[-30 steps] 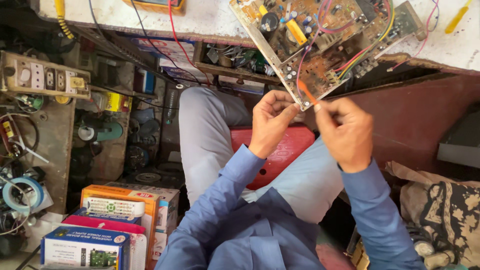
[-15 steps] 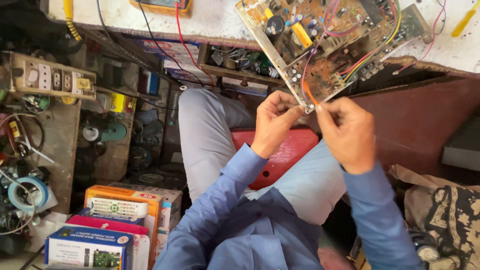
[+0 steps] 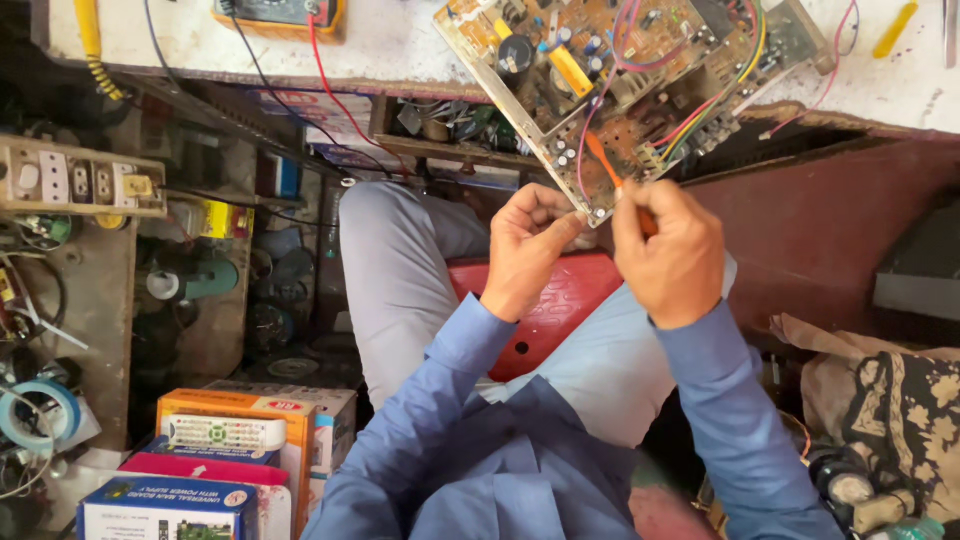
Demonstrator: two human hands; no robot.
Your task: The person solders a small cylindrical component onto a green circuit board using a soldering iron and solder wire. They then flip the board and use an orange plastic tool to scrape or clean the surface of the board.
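Both hands are raised in front of the seated person's chest, sleeves of blue cloth running up from the bottom of the head view. His left hand has its grip curled nearly shut, thumb and fingertips pinching the lower corner of the circuit board, wrist bent back so the knuckles face up. Just beside it, the right hand is closed in a loose fist around a thin orange tool, whose shaft slants up and left from the fingers until its tip meets the board close to that same corner; the two hands sit near each other without touching. That board is a brown rectangle, tilted so one corner hangs off the front edge of the white desk toward the hands, while its upper part lies over the desk top. It is crowded with parts: a round black capacitor, a yellow block, small blue cylinders, and a bundle of red, yellow, pink and blue wires looping across it. Below the hands are grey trousers and a red stool seat. Off to the left, well apart, stand an orange meter on the desk and stacked cardboard boxes on the floor.
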